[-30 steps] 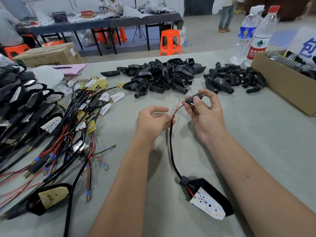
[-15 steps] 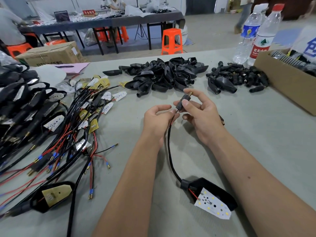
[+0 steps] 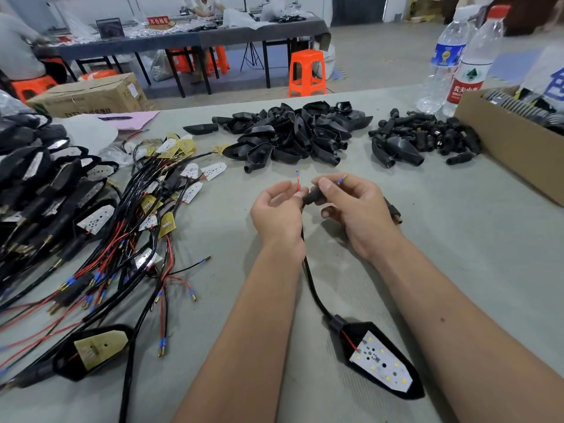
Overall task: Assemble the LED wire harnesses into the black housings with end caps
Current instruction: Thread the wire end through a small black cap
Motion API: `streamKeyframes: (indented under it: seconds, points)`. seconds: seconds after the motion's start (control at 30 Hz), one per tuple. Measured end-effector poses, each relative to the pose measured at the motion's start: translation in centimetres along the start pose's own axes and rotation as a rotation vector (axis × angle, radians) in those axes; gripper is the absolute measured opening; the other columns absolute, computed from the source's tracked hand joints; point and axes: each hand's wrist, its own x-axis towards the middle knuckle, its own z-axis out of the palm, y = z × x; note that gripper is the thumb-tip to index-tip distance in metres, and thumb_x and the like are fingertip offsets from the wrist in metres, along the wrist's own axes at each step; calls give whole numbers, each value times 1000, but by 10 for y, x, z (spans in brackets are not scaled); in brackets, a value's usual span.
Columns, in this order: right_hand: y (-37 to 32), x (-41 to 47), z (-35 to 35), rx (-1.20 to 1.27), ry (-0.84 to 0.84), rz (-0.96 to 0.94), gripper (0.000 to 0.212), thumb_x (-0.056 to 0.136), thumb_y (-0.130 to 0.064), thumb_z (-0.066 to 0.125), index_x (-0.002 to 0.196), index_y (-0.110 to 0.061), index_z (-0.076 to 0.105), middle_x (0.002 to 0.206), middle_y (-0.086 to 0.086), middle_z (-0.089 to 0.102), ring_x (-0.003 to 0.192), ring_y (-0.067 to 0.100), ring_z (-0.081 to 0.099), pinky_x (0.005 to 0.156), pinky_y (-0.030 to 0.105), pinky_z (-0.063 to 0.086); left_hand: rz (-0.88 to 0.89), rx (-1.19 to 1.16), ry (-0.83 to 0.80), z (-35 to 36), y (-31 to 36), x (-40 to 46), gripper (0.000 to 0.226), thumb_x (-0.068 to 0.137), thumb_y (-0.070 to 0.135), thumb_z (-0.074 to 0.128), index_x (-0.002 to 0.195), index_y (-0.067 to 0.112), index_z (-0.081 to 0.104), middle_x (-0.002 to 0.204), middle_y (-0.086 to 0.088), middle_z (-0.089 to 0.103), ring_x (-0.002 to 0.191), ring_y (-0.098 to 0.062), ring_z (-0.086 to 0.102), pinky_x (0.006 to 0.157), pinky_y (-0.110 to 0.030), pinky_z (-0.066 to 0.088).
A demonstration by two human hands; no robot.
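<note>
Both hands meet above the table [image 3: 427, 239], almost touching. Left hand [image 3: 279, 210] pinches a thin red wire [image 3: 298, 183] between thumb and fingertips; the wire stands nearly upright, its tip pointing away from the person. Right hand [image 3: 355, 206] grips a small black end cap [image 3: 314, 195], fingers curled round it, the cap's long axis running from the left hand up and to the right. A blue-collared wire tip [image 3: 341, 179] pokes out past the right fingers, pointing right and away.

From between the hands a black cable [image 3: 311, 285] drops toward the person, passing between the forearms, and enters the round neck of a black housing [image 3: 351, 334]. This housing lies flat near the right forearm, its long axis running from the neck down and to the right, pointed tip toward the person. A white LED board [image 3: 381, 361] sits in it, LEDs facing up.

Beyond the hands lies a heap of empty housings [image 3: 293, 132]; beyond and right of the right hand, a pile of end caps [image 3: 427, 138] beside a cardboard box [image 3: 503, 148]. Left of the left hand spreads a tangle of wire harnesses [image 3: 122, 224].
</note>
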Motion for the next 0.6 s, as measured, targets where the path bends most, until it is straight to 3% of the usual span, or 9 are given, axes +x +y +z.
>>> streamKeyframes:
  seconds: [0.13,0.23,0.3,0.43,0.53,0.6]
  points:
    - [0,2,2,10,-23,34,25,107,-14,53,106,0,73,100,20,77,80,16,63,59,22,51,-4,-147,-47,0,3,0,33,91,-20,55,110,7,62,107,-15,73,96,-22,73,95,-32,56]
    - [1,2,2,-12,-12,40,33,110,-16,46,105,1,72,94,20,76,69,16,61,55,23,48,-31,-198,-91,-4,9,1,35,94,-18,50,121,1,61,105,-15,72,82,-16,70,78,-21,55]
    - [1,2,2,-20,27,34,33,111,-16,45,105,1,72,86,16,75,62,15,60,54,23,49,-20,-210,-95,-8,16,4,25,95,-11,57,115,1,65,93,-12,73,68,-13,61,65,-19,50]
    - [-3,3,0,73,142,66,35,112,-19,43,103,1,71,82,20,71,55,12,57,51,21,47,173,147,-165,-24,26,14,16,96,1,66,91,13,75,73,0,71,56,-11,56,58,-20,49]
    - [-5,4,0,119,225,71,35,112,-19,43,98,-1,69,82,21,66,53,12,54,49,20,44,252,443,-383,-34,30,17,19,93,2,69,86,17,78,72,0,73,63,-11,62,67,-22,54]
    - [-6,4,0,145,256,72,35,112,-18,42,96,-1,69,83,21,64,53,12,53,49,20,43,279,560,-436,-35,28,18,20,91,1,70,83,18,78,72,-2,74,67,-11,65,73,-24,57]
